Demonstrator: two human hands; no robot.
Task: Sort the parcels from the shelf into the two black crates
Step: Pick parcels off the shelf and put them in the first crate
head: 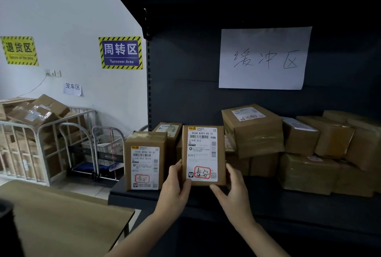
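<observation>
- One upright parcel (203,154) sat clasped between left grip (175,184) at its left edge and right grip (233,186) at its lower right corner.
- Both forearms reached forward.

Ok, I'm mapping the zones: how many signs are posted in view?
4: yellow sign far left on the wall, blue Turnover Area sign right of it, small paper note below between them, large handwritten sheet on the shelf back. Others may be out of view.

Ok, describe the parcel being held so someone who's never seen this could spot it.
Find the dark shelf with the handwritten white sheet on its back wall. Below the sheet's left edge is an upright parcel, label facing out. Only this one is gripped by the left hand and right hand.
</observation>
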